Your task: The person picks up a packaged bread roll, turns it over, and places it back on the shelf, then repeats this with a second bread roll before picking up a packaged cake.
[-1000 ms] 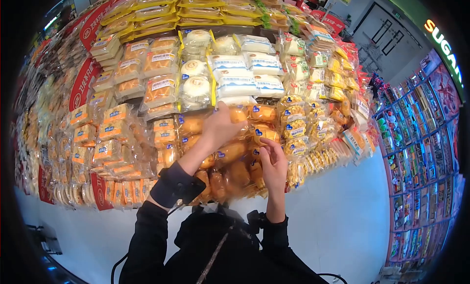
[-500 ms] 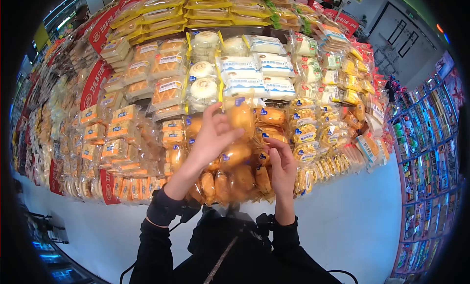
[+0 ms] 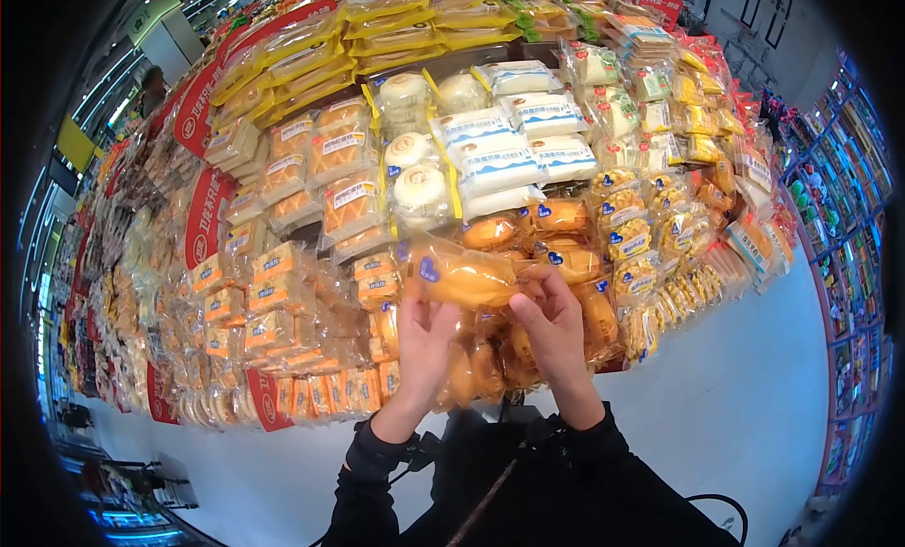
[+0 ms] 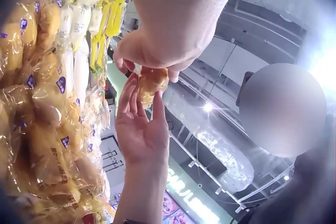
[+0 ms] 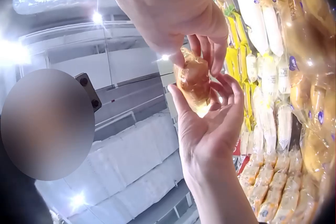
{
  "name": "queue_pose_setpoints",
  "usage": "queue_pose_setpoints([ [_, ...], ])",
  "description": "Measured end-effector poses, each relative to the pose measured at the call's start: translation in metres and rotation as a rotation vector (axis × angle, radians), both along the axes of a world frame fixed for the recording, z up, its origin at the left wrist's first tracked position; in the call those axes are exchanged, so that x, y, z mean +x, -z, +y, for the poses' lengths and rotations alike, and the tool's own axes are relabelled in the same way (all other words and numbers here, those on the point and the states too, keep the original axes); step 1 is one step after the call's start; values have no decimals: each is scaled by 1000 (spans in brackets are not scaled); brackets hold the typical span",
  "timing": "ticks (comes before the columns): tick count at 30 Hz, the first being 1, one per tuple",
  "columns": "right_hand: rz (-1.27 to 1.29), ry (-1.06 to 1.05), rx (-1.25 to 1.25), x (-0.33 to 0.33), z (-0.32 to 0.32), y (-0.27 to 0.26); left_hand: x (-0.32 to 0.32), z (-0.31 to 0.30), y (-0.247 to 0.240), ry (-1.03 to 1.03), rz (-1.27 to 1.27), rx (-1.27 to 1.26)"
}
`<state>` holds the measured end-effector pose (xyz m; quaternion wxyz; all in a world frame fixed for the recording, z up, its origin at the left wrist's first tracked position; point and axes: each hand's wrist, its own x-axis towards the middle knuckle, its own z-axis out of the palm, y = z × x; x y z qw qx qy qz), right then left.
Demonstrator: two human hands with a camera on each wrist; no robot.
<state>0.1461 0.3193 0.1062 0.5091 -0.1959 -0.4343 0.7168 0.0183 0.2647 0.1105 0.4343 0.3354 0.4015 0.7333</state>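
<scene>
A clear-wrapped bread roll (image 3: 467, 278) is held up between the left hand (image 3: 427, 344) and the right hand (image 3: 556, 330), above the heaped display. Its long axis runs crosswise from one hand to the other, the left-hand end a little farther forward; a blue label (image 3: 430, 270) sits on the wrapper at that end, its print too small to read. Both hands grip the roll: the right thumb lies on the near side with the fingers bent behind, while the left hand cups the other end, its fingertips partly lost behind the wrapper. Each wrist view shows the roll foreshortened and partly covered by the nearer hand. The forearms come up from black sleeves (image 3: 363, 495), leaning in toward each other. More wrapped rolls (image 3: 600, 316) lie just right of the right hand, orange-labelled packs (image 3: 273, 292) left of the left hand, and white packets (image 3: 485, 156) beyond both.
</scene>
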Motion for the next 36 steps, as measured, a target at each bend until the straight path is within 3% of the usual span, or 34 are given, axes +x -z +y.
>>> queue_pose_setpoints([
  [3, 6, 2, -69, -6, -3, -8, -10, -3, -13, -59, -100, 46],
  [13, 15, 46, -108, -30, -5, -14, -57, -13, -19, 110, -30, -72],
  [19, -51, 14, -37, -33, -9, -11, -72, -22, -8, 92, 27, -153],
  [22, -32, 9, -31, -36, -11, -9, -76, -23, -4, 130, 24, -56],
  [36, -104, 52, 42, -48, -10, -11, -85, -17, -12, 138, 120, -57],
])
